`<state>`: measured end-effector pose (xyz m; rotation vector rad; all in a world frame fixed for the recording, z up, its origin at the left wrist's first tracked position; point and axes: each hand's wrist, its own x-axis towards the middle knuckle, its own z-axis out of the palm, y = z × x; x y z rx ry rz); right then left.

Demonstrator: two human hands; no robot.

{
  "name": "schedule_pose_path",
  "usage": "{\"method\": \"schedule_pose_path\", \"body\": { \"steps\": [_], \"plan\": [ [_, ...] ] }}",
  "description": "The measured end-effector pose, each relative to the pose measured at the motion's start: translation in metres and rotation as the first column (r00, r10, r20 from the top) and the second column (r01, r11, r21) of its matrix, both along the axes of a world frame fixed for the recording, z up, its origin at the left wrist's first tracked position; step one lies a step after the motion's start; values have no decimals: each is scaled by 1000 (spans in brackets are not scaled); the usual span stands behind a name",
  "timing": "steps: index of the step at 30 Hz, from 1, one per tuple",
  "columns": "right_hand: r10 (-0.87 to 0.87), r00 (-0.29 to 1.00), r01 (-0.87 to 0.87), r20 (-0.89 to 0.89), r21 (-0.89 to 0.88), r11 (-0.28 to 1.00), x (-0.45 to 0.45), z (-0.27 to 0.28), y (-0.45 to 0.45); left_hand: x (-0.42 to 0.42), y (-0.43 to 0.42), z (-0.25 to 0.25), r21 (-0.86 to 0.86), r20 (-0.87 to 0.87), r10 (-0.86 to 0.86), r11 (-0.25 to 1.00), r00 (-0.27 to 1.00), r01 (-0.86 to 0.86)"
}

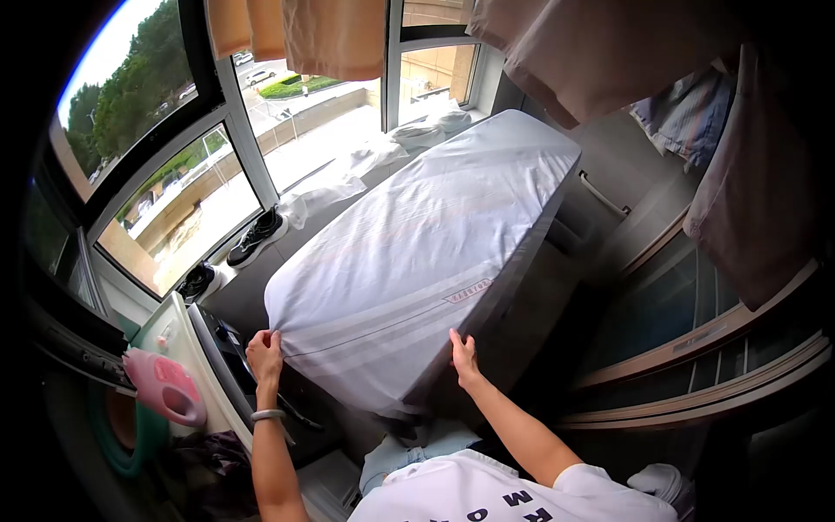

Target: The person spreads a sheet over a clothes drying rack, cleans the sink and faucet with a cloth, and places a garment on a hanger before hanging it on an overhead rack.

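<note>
A pale cloth cover [417,235] is drawn over a long, flat-topped piece with rounded corners. It has a faint stripe and a small reddish printed label near its right edge; the piece underneath is hidden. At the near left corner my left hand [264,355] pinches the cover's edge, and a light band circles that wrist. On the near right side my right hand [464,355] is closed at the cover's edge, thumb uppermost, its other fingers partly hidden. Cloth hangs loosely between my hands, blurred at its lowest point.
Left of me, a pink plastic jug [165,387] stands on a white-topped machine beside a green basin [130,435]. Dark shoes [258,237] and crumpled white bags [374,157] line the windowsill. Laundry [600,52] hangs overhead. A sliding glass door [670,313] is at right.
</note>
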<state>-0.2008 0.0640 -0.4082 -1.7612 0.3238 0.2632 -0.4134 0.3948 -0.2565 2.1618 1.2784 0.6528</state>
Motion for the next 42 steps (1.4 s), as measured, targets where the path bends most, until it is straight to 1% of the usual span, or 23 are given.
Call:
{"method": "schedule_pose_path", "body": {
  "steps": [1,3,5,7,9,11,13,14,15,17,19,21,23,25,27,31,32,33,35,38,39,41,42],
  "plan": [
    [-13,1000,13,-2,7,1000,7,8,-2,2,0,2,7,-2,-13,1000,1000,13],
    [252,961,-233,118,-154,960,34,39,-4,1,2,1,-2,-21,-36,999,999,36],
    [270,945,-235,185,-189,953,49,44,-7,0,2,1,-11,-35,-35,999,999,35],
    [401,916,-398,3,-104,911,67,63,-23,-2,2,3,-7,11,-37,999,999,37],
    [522,846,-453,103,-378,808,90,72,-38,-1,-2,5,-26,31,-45,999,999,46],
    [526,830,-419,185,-414,808,110,123,-45,4,-12,4,-56,51,-42,997,998,45],
    [382,781,-176,494,-412,894,141,135,-46,14,-25,0,49,148,-70,997,987,64],
    [391,781,-201,487,-397,896,157,134,-49,17,-32,1,-56,164,-41,997,986,51],
    [399,781,-225,480,-379,898,174,128,-53,17,-39,-4,70,184,-81,995,980,69],
    [585,808,-454,74,-553,698,180,133,-63,9,-61,-10,27,-114,-57,998,992,61],
    [513,820,-193,253,-722,664,172,114,-72,6,-95,-2,-176,-422,-75,984,903,0],
    [466,834,-135,296,-710,691,174,94,-75,1,-109,-29,-355,-511,-211,935,833,19],
    [423,847,-92,321,-696,712,178,77,-76,-8,-127,-83,-242,-354,-165,967,921,80],
    [483,871,-348,88,-582,735,182,69,-74,-6,-140,-85,-246,-271,-95,969,958,27],
    [490,865,-361,104,-549,754,186,58,-69,-7,-143,-83,-296,-79,-10,955,997,-14],
    [444,884,-352,147,-414,839,199,27,-55,-28,-138,-72,-494,17,31,869,999,-19],
    [421,896,-335,140,-408,849,201,20,-53,-42,-137,-69,-368,3,41,929,999,-37],
    [431,891,-346,140,-406,846,197,25,-50,-54,-143,-51,-428,27,109,899,994,-87],
    [402,914,-358,57,-351,865,189,44,-48,-101,-136,-89,-506,93,176,856,980,-105],
    [428,902,-376,63,-376,847,207,0,-54,-133,-142,-100,-641,-77,113,756,991,-136],
    [420,905,-364,72,-380,850,211,-4,-54,-131,-146,-104,-641,-74,119,755,990,-139],
    [392,920,-370,21,-284,885,192,39,-49,-115,-162,-118,-141,-126,141,977,982,-158],
    [399,915,-366,65,-288,885,194,33,-49,-98,-167,-96,-354,-61,202,911,978,-210]
  ]
}}
